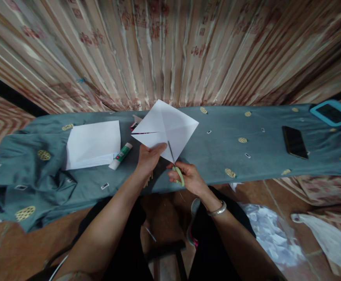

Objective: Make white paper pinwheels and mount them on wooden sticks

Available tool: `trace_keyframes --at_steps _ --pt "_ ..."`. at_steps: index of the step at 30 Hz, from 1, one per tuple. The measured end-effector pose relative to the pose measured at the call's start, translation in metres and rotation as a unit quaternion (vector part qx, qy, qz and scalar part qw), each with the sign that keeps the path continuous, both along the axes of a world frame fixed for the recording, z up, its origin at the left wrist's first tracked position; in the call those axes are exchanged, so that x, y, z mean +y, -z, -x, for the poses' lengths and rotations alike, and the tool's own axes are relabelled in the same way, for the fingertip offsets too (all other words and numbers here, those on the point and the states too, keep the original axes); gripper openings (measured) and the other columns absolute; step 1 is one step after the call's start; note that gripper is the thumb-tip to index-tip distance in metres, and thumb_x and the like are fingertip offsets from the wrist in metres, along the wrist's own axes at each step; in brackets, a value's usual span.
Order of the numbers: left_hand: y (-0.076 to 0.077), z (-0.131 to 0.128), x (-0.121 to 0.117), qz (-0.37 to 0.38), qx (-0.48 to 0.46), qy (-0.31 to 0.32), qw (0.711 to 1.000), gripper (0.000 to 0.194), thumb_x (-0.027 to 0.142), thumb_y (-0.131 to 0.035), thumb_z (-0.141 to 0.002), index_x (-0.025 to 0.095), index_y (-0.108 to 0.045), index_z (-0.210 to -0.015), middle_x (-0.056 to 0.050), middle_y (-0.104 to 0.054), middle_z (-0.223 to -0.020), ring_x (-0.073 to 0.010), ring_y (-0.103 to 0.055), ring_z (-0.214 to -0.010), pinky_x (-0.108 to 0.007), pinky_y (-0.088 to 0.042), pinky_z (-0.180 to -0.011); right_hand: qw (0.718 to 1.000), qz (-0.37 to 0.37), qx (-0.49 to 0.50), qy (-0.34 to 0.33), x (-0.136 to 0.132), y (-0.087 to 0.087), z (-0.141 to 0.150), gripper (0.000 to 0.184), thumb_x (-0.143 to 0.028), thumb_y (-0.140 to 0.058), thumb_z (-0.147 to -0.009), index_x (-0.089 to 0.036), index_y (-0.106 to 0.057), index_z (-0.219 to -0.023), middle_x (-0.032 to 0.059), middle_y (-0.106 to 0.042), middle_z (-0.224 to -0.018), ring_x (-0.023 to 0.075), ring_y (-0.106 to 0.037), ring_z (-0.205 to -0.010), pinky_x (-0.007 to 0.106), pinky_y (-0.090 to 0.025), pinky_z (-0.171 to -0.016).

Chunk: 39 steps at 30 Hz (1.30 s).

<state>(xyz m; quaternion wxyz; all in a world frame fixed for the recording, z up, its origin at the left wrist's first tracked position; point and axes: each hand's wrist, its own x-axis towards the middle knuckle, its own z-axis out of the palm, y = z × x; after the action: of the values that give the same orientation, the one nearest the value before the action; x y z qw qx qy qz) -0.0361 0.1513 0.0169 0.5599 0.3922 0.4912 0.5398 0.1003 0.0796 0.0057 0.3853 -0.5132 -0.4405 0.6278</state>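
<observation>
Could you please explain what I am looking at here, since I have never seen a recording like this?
There is no robot: these are a person's two bare hands, seen in one picture from a camera worn on the head, looking forward and down. The left hand holds a square sheet with a slit from its left corner. The right hand holds scissors, their blades at the sheet's near corner. On the green-blue cloth lie a paper stack and a glue stick to the left, and a phone and a blue-framed tablet to the right.
</observation>
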Motion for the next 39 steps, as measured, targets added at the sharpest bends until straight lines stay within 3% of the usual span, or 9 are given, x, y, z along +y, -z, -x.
trace_keyframes --at_steps 19,39 --pt "0.0098 -0.0029 0.0021 -0.02 -0.042 0.009 0.999 0.028 0.027 -0.081 -0.055 0.015 -0.067 -0.077 0.0 -0.069 -0.072 -0.0147 -0.062 -0.065 -0.028 -0.048 -0.066 0.999 0.018 0.026 0.027 0.0009 -0.0035 0.0003 0.046 -0.051 -0.084 -0.058 -0.017 -0.066 -0.083 -0.003 -0.063 -0.056 0.0101 -0.055 -0.051 0.024 -0.042 -0.051" --pt "0.0034 -0.0087 -0.0016 -0.007 -0.017 0.002 1.0 0.033 0.029 -0.079 -0.054 0.017 -0.066 -0.082 -0.001 -0.068 -0.071 -0.0192 -0.064 -0.071 -0.029 -0.05 -0.065 0.999 0.006 0.032 0.035 0.0008 -0.0033 -0.001 0.044 -0.052 -0.083 -0.059 -0.017 -0.069 -0.081 -0.0031 -0.063 -0.055 0.009 -0.054 -0.049 0.023 -0.043 -0.049"
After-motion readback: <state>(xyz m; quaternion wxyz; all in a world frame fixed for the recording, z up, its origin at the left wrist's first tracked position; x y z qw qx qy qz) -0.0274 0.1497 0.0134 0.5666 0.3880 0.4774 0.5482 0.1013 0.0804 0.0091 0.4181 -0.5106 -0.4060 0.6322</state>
